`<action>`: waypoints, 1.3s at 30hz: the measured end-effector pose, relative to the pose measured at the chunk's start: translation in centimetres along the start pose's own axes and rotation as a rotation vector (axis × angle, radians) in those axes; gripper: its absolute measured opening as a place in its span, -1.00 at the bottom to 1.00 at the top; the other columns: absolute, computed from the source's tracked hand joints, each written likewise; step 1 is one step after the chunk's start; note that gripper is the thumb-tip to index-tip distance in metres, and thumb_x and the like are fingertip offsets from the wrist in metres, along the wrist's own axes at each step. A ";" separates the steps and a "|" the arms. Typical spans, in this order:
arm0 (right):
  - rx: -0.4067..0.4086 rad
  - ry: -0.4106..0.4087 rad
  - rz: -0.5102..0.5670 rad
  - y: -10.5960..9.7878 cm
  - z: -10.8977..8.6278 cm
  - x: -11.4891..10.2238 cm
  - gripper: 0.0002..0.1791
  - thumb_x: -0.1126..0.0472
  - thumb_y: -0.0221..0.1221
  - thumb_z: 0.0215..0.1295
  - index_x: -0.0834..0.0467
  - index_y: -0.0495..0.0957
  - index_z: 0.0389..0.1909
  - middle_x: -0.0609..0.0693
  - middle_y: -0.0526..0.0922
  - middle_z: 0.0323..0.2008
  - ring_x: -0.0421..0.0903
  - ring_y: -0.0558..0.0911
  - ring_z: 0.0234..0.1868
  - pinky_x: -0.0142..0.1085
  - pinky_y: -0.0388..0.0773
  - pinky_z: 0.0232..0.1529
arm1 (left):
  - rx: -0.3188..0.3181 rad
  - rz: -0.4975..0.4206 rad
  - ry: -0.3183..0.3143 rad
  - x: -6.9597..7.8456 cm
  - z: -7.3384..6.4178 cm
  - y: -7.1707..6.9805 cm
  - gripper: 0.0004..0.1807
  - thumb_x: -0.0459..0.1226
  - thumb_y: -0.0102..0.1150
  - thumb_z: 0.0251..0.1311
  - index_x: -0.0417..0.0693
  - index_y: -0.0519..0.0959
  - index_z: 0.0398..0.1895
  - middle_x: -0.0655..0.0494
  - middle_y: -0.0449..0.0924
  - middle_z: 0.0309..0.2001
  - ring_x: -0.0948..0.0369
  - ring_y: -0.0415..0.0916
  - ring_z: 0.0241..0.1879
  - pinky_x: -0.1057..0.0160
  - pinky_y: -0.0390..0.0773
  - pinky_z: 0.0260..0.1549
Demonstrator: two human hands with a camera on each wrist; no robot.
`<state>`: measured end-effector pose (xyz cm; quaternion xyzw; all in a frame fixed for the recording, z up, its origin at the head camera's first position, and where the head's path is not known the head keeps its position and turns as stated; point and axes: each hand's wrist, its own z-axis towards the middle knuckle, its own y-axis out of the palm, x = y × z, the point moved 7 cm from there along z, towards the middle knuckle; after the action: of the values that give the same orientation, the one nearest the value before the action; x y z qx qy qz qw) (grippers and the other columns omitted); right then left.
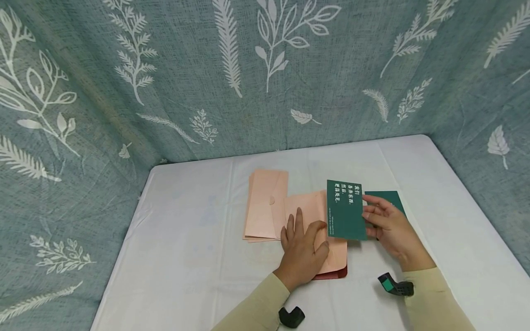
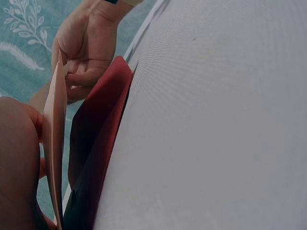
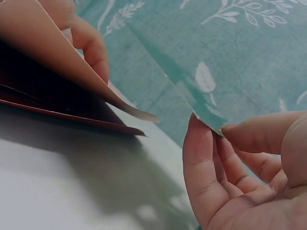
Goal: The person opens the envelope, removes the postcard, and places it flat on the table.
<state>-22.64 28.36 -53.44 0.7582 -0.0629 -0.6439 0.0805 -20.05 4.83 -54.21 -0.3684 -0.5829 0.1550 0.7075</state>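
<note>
A dark green card (image 1: 346, 216) with white printed characters is tilted up off the table. My right hand (image 1: 387, 227) pinches its right edge between thumb and fingers; in the right wrist view the thumb (image 3: 261, 134) and fingertips meet at one corner. My left hand (image 1: 301, 253) rests on a pink envelope (image 1: 334, 255), several fingers spread across it and the index finger bent near its right edge. Seen edge-on in the left wrist view, the pink envelope (image 2: 55, 139) stands above a red envelope (image 2: 98, 115). The green card overlaps the pink envelope in the head view.
Left of the hands lies a small stack of pink envelopes (image 1: 262, 207). Another green card (image 1: 387, 197) is partly behind my right hand. The white-covered table (image 1: 186, 257) meets a leaf-patterned curtain (image 1: 256, 119) at the back.
</note>
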 end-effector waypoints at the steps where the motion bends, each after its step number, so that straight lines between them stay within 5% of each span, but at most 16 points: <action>1: 0.004 -0.002 -0.001 -0.1 0.0 0.0 -0.52 0.44 0.17 0.61 0.21 0.40 0.47 -0.04 0.62 -0.07 -0.18 0.63 -0.27 -0.32 0.65 -0.37 | 0.001 0.001 0.000 0.0 0.0 0.0 -0.49 -0.07 -0.04 0.46 0.18 0.51 0.44 -0.21 -0.28 0.76 -0.24 -0.39 0.69 -0.46 -0.32 0.45; 39: 0.211 -0.083 0.130 -6.0 -0.5 -1.5 -0.58 0.45 0.17 0.60 0.02 0.61 0.32 -0.08 0.66 -0.13 -0.14 0.60 -0.17 -0.34 0.56 -0.37 | 0.000 -0.005 0.005 0.1 -0.1 -0.2 -0.47 -0.09 -0.05 0.41 0.18 0.51 0.43 -0.23 -0.26 0.75 -0.24 -0.38 0.69 -0.45 -0.32 0.45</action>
<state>-22.43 34.61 -53.09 0.7295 -0.1827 -0.6580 0.0394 -19.94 4.73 -53.97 -0.3672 -0.5820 0.1524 0.7094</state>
